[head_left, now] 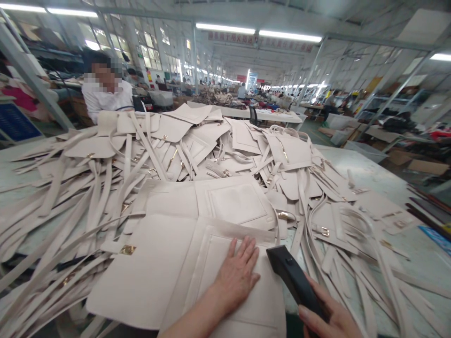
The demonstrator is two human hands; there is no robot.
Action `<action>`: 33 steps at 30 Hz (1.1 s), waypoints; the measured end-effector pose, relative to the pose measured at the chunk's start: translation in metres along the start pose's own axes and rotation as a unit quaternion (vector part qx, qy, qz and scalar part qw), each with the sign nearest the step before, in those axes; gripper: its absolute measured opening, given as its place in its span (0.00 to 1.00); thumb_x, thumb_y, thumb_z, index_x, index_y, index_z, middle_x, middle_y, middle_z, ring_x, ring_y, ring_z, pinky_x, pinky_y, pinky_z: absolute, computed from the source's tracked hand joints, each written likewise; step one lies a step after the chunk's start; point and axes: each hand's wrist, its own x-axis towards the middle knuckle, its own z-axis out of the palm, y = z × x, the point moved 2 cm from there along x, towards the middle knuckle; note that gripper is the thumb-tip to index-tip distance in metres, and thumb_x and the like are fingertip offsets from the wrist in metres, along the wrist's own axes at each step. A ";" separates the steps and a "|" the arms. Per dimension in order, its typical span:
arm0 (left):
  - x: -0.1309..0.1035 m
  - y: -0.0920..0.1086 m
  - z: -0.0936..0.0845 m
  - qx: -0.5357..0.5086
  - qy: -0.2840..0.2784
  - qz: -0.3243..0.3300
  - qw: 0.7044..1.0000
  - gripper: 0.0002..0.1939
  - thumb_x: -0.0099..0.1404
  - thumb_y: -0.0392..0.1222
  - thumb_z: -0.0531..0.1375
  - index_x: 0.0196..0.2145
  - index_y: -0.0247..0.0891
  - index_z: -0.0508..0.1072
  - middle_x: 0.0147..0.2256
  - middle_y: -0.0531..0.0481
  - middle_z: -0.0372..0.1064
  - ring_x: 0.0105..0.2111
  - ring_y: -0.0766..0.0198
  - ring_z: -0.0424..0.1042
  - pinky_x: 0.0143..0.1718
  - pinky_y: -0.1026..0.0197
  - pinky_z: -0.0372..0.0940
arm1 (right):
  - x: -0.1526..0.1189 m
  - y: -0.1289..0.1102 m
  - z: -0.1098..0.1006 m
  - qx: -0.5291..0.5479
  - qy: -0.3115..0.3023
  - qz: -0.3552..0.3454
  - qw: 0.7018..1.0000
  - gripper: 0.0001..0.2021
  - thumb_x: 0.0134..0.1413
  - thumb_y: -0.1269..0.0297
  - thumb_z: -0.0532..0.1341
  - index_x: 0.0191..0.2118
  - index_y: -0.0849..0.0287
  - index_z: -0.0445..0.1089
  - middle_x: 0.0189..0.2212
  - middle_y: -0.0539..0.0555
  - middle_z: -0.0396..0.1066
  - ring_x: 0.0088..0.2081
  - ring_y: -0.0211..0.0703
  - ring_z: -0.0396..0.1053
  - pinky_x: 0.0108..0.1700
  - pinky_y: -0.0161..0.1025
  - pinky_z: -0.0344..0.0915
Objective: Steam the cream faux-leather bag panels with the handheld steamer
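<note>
My left hand [239, 274] lies flat on a beige leather bag panel [151, 263], palm down over its stitched pocket area, fingers stretched out. The panel has a rounded flap on the left with a gold metal fitting [127, 249]. My right hand [327, 312] is wrapped around a black handheld tool [294, 272] shaped like a hair clipper. Its wide head points up and left, close to the panel's right edge. Whether it touches the leather I cannot tell. Directly behind lies a similar beige panel [172, 204], partly covered by the front one.
A large heap of beige bag pieces [197, 136] with straps and gold buckles covers the table [352, 162]. Loose straps [70, 230] spread at left; a buckled piece [324, 230] lies at right. Across the table is a person in a white shirt [109, 98].
</note>
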 end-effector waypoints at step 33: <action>-0.041 0.026 0.012 -0.050 -0.020 -0.042 0.998 0.33 0.62 0.53 0.48 0.60 0.42 0.40 0.61 0.42 0.33 0.60 0.48 0.32 0.55 0.35 0.31 | 0.033 0.002 0.006 0.087 -0.110 0.089 0.986 0.36 0.46 0.52 0.60 0.57 0.59 0.44 0.16 0.44 0.64 0.15 0.35 0.62 0.15 0.29 0.59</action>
